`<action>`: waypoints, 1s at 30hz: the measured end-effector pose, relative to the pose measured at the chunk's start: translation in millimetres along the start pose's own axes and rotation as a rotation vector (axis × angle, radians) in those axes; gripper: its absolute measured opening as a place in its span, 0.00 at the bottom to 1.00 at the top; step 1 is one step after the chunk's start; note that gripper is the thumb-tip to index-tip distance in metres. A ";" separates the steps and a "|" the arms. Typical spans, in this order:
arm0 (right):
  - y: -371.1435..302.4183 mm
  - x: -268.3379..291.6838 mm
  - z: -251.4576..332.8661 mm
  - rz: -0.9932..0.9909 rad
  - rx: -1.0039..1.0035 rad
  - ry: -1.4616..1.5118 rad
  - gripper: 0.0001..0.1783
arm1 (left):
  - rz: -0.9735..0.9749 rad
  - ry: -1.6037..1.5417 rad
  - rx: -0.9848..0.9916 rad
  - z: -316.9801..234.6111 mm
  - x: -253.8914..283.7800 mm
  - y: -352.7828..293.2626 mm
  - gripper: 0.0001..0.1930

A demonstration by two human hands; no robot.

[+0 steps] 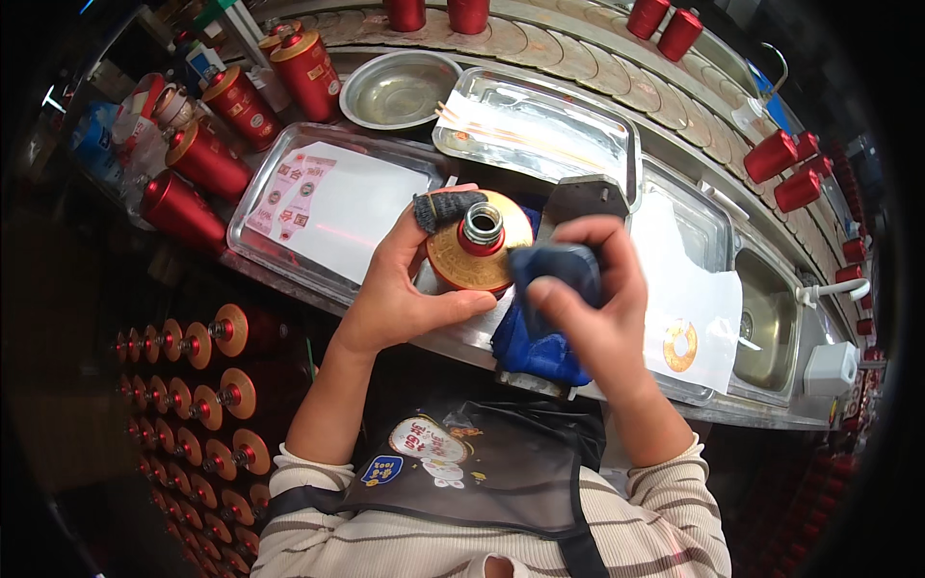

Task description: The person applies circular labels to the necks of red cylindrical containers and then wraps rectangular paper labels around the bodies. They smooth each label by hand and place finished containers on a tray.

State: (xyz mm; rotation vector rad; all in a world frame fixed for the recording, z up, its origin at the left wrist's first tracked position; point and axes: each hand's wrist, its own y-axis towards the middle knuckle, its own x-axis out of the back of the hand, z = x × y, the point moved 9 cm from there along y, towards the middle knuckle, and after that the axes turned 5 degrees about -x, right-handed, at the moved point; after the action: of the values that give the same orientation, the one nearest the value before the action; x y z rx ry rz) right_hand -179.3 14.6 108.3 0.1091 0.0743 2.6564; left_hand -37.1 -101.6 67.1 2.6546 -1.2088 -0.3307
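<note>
My left hand (393, 297) is wrapped around a red bottle with a gold, ring-shaped shoulder (455, 252). Its uncapped glass mouth points up towards me. A dark grey knitted finger cover (443, 206) sits on a finger of this hand, against the gold shoulder. Between the thumb and fingers of my right hand (617, 299) is a dark blue, block-like pad (562, 275), blurred by motion, at the shoulder's right edge. I cannot tell whether it touches the bottle. Below it, a bright blue cloth (540, 349) covers a support at the counter edge.
A tray (252, 231) on the left carries white paper and pink labels. Behind stand a metal bowl (401, 91) and another tray (540, 123). White paper with a gold ring label (679, 345) lies right, beside a sink (766, 299). Red bottles (231, 332) stack lower left; a conveyor (578, 58) curves behind.
</note>
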 end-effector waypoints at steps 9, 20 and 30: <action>50.1 11.3 6.1 0.038 0.110 -0.231 0.16 | 0.038 0.052 -0.034 -5.9 0.7 5.6 0.44; 51.7 19.2 23.6 -0.140 0.305 -0.345 0.15 | 0.064 0.187 -0.113 -9.4 5.1 7.3 0.42; -42.4 -45.3 58.1 0.045 0.785 -0.645 0.25 | -0.212 0.551 -0.414 -25.0 -11.1 -7.3 0.39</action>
State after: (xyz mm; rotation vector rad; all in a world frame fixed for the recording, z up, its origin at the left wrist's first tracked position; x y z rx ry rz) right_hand -114.6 33.0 160.1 1.1993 0.8856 2.3434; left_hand -31.9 -86.2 90.2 2.2846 -0.6129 0.1130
